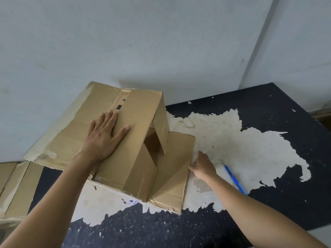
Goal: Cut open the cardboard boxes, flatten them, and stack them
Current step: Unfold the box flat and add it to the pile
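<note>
Pressing flat on the cardboard box [136, 145], left hand [103, 136]; right hand [203, 165] grips its flap

brown cardboard box [136, 140], blue cutter [234, 179]

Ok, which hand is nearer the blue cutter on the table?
Right. The right hand grips the flap edge of the box, just beside the cutter; the left hand lies flat on top of the box, farther off.
</note>
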